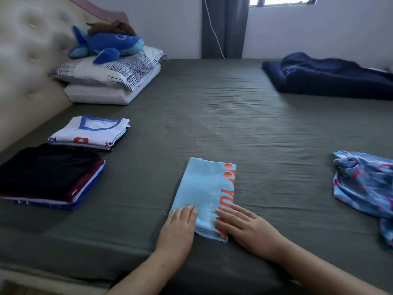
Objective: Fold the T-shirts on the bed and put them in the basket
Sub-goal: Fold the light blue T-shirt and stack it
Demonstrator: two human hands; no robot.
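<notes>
A: Hands status?

B: Left hand lies flat on the near-left corner of the light blue T-shirt, fingers straight and together, pressing down. Right hand lies flat on the near-right edge of the same shirt, fingers straight, slightly spread, over the orange print. Neither one curls round the cloth.

A: Shirt state?

B: Folded into a narrow strip, long axis running near to far, tilted a little right at the far end. It lies on the bed, near edge, centre. Orange lettering runs along its right side, partly covered by the right hand.

A: Other shirts?

B: Two folded stacks on the left. Dark stack near left, black on top, maroon, white and blue edges below. White stack just beyond it, top shirt with blue collar trim. The two stacks are near each other; can't tell if they touch. Crumpled blue patterned T-shirt at the right edge, unfolded, well apart from the hands.

A: Rest of the bed?

B: Pillows far left against the headboard, blue plush whale on top. Navy blanket far right. Dark curtain on the far wall.
</notes>
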